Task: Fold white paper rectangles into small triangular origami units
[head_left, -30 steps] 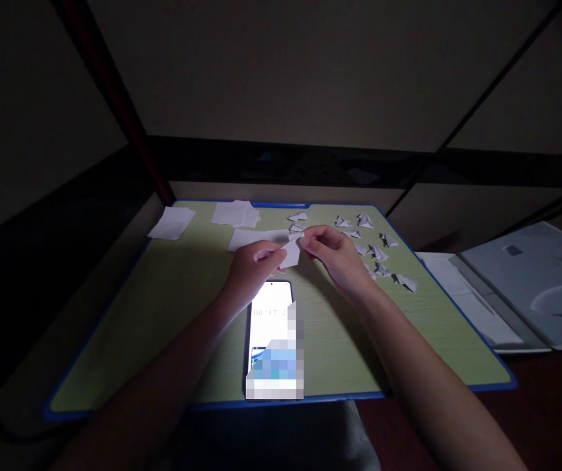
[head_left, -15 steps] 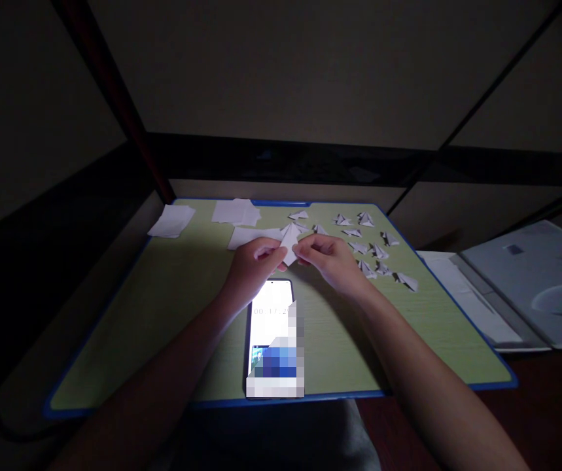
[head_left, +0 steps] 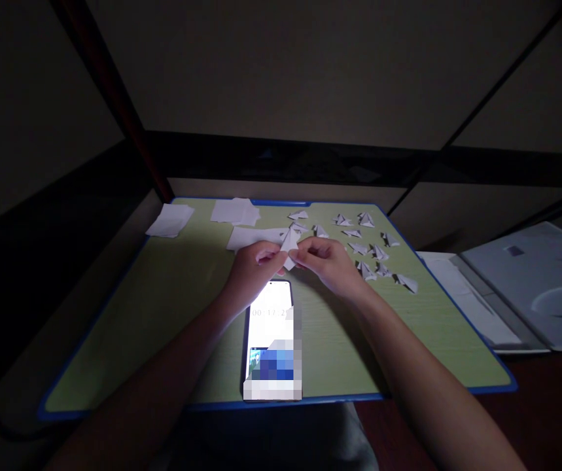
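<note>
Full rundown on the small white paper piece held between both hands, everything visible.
The small white folded paper piece looks like thin paper, creased into a pointed, angular shape. It is held above the green blue-edged board, just beyond the lit phone, pinched between the left hand and right hand. Dim light hides finer folds.

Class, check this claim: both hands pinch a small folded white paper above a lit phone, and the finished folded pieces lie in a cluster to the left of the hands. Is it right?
Not quite. The head view shows the finished folded pieces clustered to the right of the hands; flat paper sheets lie to the left. The rest holds: left hand and right hand pinch the folded white paper above the lit phone.
</note>
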Demonstrator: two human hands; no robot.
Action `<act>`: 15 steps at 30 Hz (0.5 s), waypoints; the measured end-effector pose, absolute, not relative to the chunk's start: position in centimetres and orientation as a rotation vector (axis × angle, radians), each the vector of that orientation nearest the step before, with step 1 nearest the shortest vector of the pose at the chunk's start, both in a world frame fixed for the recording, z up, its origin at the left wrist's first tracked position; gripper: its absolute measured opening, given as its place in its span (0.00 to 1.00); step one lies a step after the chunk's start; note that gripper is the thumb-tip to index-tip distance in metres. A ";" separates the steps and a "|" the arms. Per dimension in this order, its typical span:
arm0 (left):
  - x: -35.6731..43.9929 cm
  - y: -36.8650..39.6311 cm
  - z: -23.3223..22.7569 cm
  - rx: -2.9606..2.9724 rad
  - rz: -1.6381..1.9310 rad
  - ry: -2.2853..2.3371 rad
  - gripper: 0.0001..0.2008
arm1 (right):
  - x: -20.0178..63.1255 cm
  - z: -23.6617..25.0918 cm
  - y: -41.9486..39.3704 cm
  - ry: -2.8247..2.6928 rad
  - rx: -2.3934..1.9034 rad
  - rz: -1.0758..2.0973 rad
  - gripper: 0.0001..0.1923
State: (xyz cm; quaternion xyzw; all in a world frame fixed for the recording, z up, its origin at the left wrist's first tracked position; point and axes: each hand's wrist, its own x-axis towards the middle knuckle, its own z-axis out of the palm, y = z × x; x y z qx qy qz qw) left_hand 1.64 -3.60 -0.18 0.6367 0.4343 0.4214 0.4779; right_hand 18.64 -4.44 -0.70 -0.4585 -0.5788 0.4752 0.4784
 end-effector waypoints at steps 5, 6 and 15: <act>1.5 -3.6 0.2 1.529 0.986 1.067 0.08 | 18.8 -0.4 -4.6 -1.422 -1.093 1.169 0.18; 1.4 -3.6 0.2 1.528 0.983 1.056 0.09 | 18.8 -0.3 -4.6 -1.416 -1.093 1.170 0.18; 1.1 -3.5 0.5 1.564 0.957 1.064 0.07 | 19.0 -0.8 -4.4 -1.346 -1.111 1.187 0.15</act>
